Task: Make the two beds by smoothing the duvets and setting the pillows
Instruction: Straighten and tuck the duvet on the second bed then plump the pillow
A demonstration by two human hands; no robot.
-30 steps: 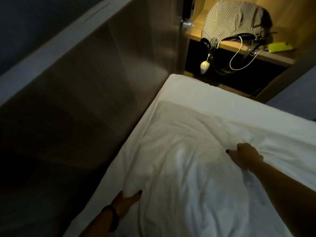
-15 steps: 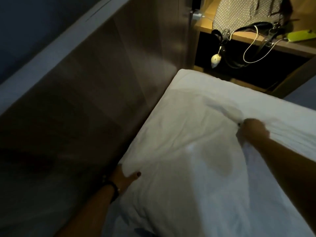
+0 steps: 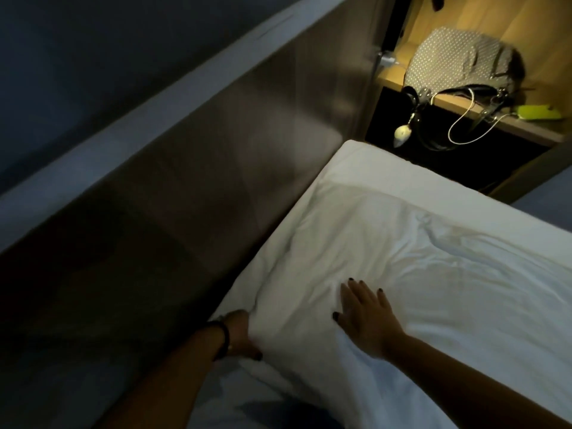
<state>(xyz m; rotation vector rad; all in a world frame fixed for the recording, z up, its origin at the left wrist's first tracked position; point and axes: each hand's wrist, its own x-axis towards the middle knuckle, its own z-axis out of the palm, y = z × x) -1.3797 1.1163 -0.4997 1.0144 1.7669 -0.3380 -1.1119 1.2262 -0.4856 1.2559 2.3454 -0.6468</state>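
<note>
White pillow point(image 3: 387, 258) lies at the bed's head against the headboard point(image 3: 216, 187), long axis running along it toward the shelf. Right hand point(image 3: 365, 317) presses flat, fingers spread; left hand point(image 3: 241, 335) grips the pillow's near corner.

left hand point(image 3: 240, 334) fingers hidden under pillow point(image 3: 356, 252) | pillow cut off right

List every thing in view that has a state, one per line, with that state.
pillow: lying on the bed against the headboard, creased
left hand: grips the pillow's near-left edge
right hand: flat on the pillow, fingers straight
handbag: slumped on the shelf, strap hanging over the edge
white cord: looped down off the shelf
green item: lying flat on the shelf
</note>
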